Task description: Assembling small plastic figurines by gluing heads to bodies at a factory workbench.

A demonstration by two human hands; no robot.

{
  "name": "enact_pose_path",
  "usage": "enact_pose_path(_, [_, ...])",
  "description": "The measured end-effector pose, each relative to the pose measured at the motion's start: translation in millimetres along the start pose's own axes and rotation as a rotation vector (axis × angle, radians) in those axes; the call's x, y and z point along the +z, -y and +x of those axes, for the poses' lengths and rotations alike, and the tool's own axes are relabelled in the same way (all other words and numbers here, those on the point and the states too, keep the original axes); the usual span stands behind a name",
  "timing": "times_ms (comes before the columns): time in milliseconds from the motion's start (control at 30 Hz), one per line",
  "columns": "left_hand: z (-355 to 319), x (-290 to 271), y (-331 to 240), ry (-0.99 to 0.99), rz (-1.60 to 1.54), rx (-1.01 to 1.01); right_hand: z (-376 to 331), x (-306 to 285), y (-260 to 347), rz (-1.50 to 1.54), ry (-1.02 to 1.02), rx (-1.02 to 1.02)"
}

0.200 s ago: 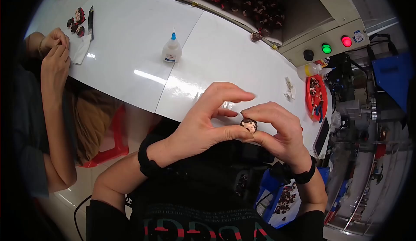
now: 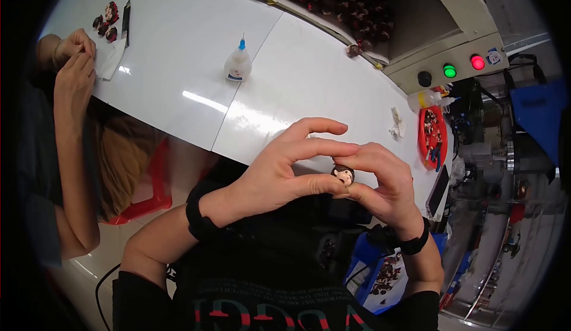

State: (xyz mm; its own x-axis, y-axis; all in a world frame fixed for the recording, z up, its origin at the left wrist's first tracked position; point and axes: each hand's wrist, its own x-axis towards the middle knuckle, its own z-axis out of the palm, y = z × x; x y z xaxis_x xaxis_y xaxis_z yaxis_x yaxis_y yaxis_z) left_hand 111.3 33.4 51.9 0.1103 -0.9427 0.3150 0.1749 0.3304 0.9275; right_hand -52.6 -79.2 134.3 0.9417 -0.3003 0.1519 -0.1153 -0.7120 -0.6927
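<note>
A small doll head [image 2: 343, 175] with dark brown hair and a pale face is held between my two hands above the near edge of the table. My right hand [image 2: 383, 179] pinches it between thumb and bent index finger. The thumb of my left hand [image 2: 276, 167] presses the head's lower left side. Its index finger reaches over the top and meets the right fingertips, while another finger stays raised. The far side of the head is hidden by fingers.
A clear squeeze bottle [image 2: 238, 66] with a blue needle tip stands on the white table [image 2: 297, 63]. A machine opening holds many doll heads [image 2: 333, 1]. At right are a red tray [image 2: 429, 137] of small parts and a black phone-like slab [image 2: 438, 191]. A co-worker's hands [image 2: 76, 60] are at left.
My left index finger has come down and across to the right fingertips, closing the gap above the doll head. The view has shifted slightly.
</note>
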Motion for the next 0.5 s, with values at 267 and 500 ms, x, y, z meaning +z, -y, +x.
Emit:
enact_pose_path(267, [-0.7,-0.1,-0.2,-0.011,0.036,0.025,-0.6,4.3,-1.8,0.025,-0.023,-0.007])
enact_pose_path(500, [-3.5,-0.2,2.7,-0.016,0.052,0.044,-0.3,5.3,0.7,0.023,-0.015,0.008])
